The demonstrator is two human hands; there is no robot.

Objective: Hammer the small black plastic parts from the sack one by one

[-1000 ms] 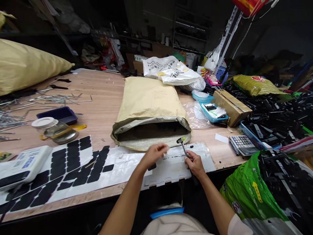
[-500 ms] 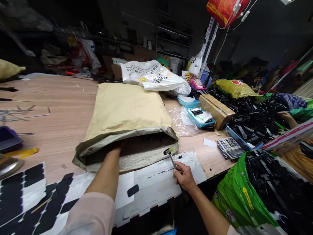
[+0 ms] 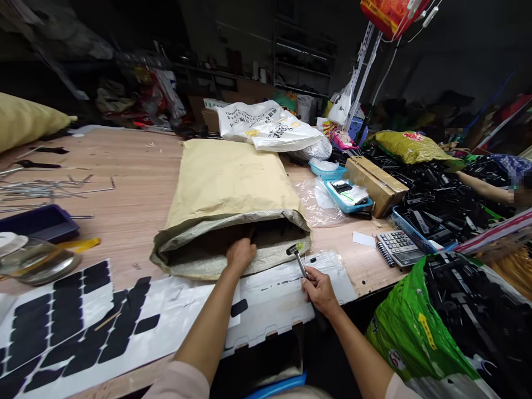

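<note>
A large cream paper sack [image 3: 233,177] lies on the bench with its grey-lined mouth facing me. My left hand [image 3: 241,255] is at that mouth, over the lower lip. Its fingers look curled and partly hidden in the dark opening, so what they hold cannot be made out. To the right of it, my right hand [image 3: 319,289] is closed around the shaft of a small hammer [image 3: 300,263]. The hammer's black head, with a yellow-green patch beside it, points up toward the right corner of the sack mouth. A white board [image 3: 286,302] lies beneath.
Sheets of black stickers [image 3: 66,316] lie at left, near a purple tray [image 3: 39,221] and metal rods [image 3: 50,188]. At right are a calculator [image 3: 399,244], a cardboard box [image 3: 376,183], blue baskets [image 3: 351,206] and a green sack [image 3: 399,321] of black parts. Another person's arm [image 3: 484,187] reaches over a heap.
My left hand has drawn back from deep inside the sack to its mouth, moving right. The view has turned a little left. My right hand still grips the hammer.
</note>
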